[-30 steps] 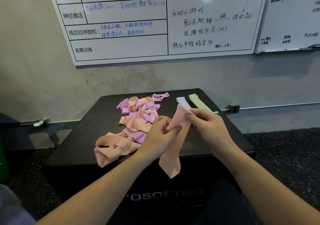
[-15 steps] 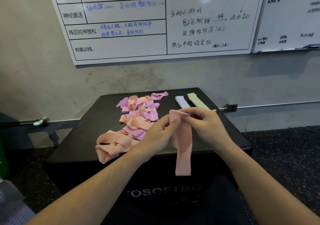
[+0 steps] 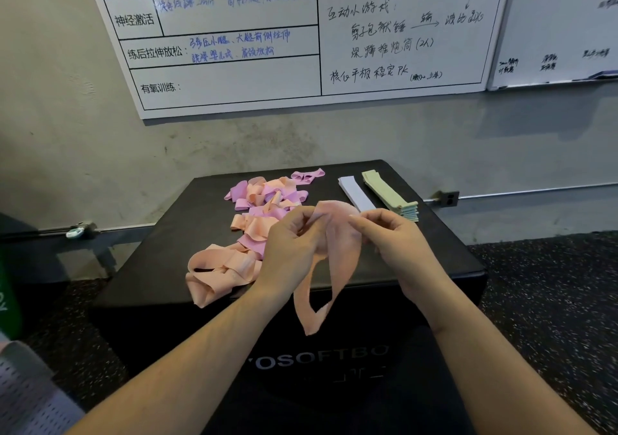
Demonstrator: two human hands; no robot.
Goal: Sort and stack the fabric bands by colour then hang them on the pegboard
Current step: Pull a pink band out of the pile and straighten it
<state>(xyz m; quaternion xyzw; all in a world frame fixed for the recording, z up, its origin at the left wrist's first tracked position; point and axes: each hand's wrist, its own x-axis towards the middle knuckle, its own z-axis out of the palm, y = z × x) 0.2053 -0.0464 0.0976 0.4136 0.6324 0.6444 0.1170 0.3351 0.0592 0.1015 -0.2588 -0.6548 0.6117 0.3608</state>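
Note:
A peach fabric band (image 3: pixel 337 267) hangs as an open loop between my two hands above the front of the black soft box (image 3: pixel 167 267). My left hand (image 3: pixel 291 250) pinches its top left part. My right hand (image 3: pixel 398 244) pinches its top right part. A loose heap of peach and purple bands (image 3: pixel 254 220) lies on the box to the left of my hands. At the back right of the box lie a flat white stack (image 3: pixel 354 190) and a flat green stack (image 3: pixel 388 194), side by side.
A concrete wall with two whiteboards (image 3: pixel 301 33) rises behind the box. Dark speckled floor (image 3: pixel 551 301) surrounds the box. A perforated grey panel (image 3: pixel 30 398) shows at the bottom left corner. A small wall socket (image 3: pixel 448 198) sits right of the box.
The peach band was held flat and hanging straight; now my hands have drawn apart and it opens into a loop. The view has shifted slightly downward.

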